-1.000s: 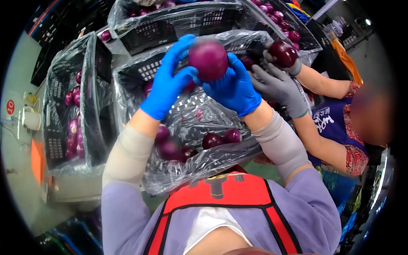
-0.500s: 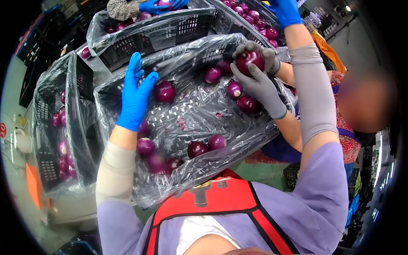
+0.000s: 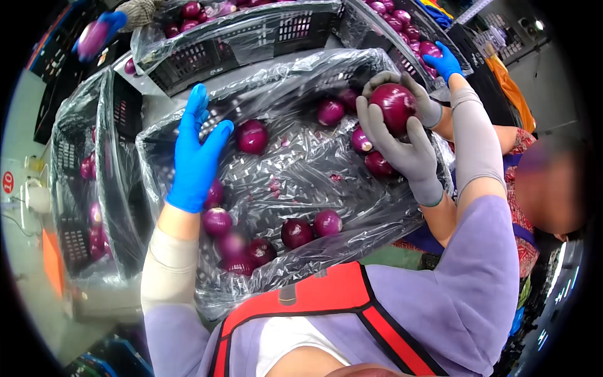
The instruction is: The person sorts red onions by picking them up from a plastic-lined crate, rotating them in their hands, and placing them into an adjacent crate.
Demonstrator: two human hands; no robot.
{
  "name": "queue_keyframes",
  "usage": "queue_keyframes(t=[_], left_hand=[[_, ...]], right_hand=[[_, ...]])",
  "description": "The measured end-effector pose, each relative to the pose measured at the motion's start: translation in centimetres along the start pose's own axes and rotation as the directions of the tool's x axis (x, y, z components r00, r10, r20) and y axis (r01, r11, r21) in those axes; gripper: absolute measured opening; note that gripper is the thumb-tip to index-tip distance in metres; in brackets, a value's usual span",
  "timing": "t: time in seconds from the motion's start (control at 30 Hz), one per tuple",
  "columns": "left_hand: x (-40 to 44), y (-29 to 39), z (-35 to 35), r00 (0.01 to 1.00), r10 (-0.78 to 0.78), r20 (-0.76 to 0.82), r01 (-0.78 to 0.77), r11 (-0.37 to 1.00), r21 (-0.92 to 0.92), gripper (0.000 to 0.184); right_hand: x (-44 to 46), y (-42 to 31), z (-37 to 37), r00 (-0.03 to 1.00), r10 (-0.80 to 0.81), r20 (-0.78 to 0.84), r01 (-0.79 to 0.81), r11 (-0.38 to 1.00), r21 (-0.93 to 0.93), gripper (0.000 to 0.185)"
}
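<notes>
My left hand (image 3: 200, 151), in a blue glove, is raised over the left side of the plastic-lined crate (image 3: 295, 63), its fingers apart and nothing in them. Near it, a red onion (image 3: 252, 137) lies in the crate. My right hand (image 3: 444, 61), also blue-gloved, reaches to the back right crate, with its thumb and fingers around a red onion (image 3: 429, 49) at the crate's near end. Several more onions lie in the middle crate, among them a dark one (image 3: 296, 233) near its front edge.
A co-worker's grey-gloved hands (image 3: 402, 135) hold a large onion (image 3: 393, 109) over the middle crate's right side. Another lined crate (image 3: 119, 176) with onions stands at left. Behind is a further crate (image 3: 251, 38); at top left, another person's blue glove (image 3: 114, 21) holds an onion.
The onion once between my hands is gone from there. My right hand went to the back right and has since come down onto an onion; my left moved left and opened. The view shifted.
</notes>
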State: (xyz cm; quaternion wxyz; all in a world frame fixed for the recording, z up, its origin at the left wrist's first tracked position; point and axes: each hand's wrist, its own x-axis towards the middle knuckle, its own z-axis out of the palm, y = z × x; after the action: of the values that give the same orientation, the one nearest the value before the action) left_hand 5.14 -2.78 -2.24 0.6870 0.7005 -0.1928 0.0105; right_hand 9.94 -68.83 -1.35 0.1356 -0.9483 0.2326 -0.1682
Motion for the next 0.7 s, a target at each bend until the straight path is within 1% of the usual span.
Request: queue_keyframes(t=[0.07, 0.17, 0.23, 0.27, 0.3, 0.33, 0.37, 0.43, 0.53, 0.57, 0.6, 0.7], left_hand=[[-0.3, 0.4, -0.1, 0.998, -0.066, 0.000, 0.066, 0.997, -0.027, 0.069], [-0.5, 0.8, -0.1, 0.994, -0.105, -0.017, 0.104, 0.993, -0.058, 0.068], [-0.5, 0.7, -0.1, 0.995, -0.099, -0.023, 0.097, 0.994, -0.052, 0.067], [-0.5, 0.6, -0.1, 0.996, -0.086, -0.023, 0.085, 0.995, -0.052, 0.067], [-0.6, 0.7, 0.0, 0.993, -0.112, -0.041, 0.107, 0.990, -0.095, 0.068], [-0.6, 0.8, -0.1, 0.989, -0.141, -0.048, 0.138, 0.989, -0.057, 0.068], [-0.6, 0.8, -0.2, 0.984, -0.168, -0.055, 0.167, 0.986, -0.020, 0.068], [-0.6, 1.0, -0.2, 0.979, -0.197, -0.053, 0.194, 0.979, -0.063, 0.069], [-0.4, 0.8, -0.2, 0.975, -0.213, -0.059, 0.210, 0.977, -0.045, 0.069], [-0.4, 0.9, -0.2, 0.974, -0.218, -0.063, 0.213, 0.973, -0.089, 0.069], [-0.4, 0.8, -0.2, 0.972, -0.224, -0.066, 0.213, 0.968, -0.135, 0.070], [-0.2, 0.3, -0.5, 0.978, -0.199, -0.068, 0.192, 0.977, -0.091, 0.069]], right_hand=[[1.3, 1.0, 1.0, 0.999, 0.012, 0.053, -0.009, 0.999, -0.054, 0.073], [3.5, 3.1, 2.4, 0.992, 0.032, 0.122, -0.020, 0.995, -0.100, 0.070], [5.4, 5.8, 4.1, 0.984, 0.052, 0.168, -0.031, 0.991, -0.128, 0.067], [6.1, 6.0, 4.6, 0.980, 0.052, 0.192, -0.028, 0.991, -0.127, 0.066], [7.2, 7.0, 5.2, 0.975, 0.059, 0.216, -0.032, 0.992, -0.124, 0.065], [8.9, 9.3, 6.4, 0.969, 0.069, 0.237, -0.043, 0.992, -0.116, 0.064], [9.8, 9.6, 6.5, 0.963, 0.069, 0.262, -0.045, 0.994, -0.099, 0.063], [12.4, 12.9, 7.7, 0.950, 0.080, 0.303, -0.066, 0.996, -0.055, 0.060], [15.0, 16.7, 8.9, 0.933, 0.086, 0.350, -0.111, 0.993, 0.050, 0.057], [15.4, 17.8, 9.6, 0.934, 0.066, 0.352, -0.107, 0.989, 0.098, 0.056], [15.2, 17.0, 9.2, 0.927, 0.089, 0.365, -0.121, 0.990, 0.068, 0.055], [11.6, 13.4, 9.2, 0.924, 0.078, 0.375, -0.093, 0.995, 0.022, 0.052]])
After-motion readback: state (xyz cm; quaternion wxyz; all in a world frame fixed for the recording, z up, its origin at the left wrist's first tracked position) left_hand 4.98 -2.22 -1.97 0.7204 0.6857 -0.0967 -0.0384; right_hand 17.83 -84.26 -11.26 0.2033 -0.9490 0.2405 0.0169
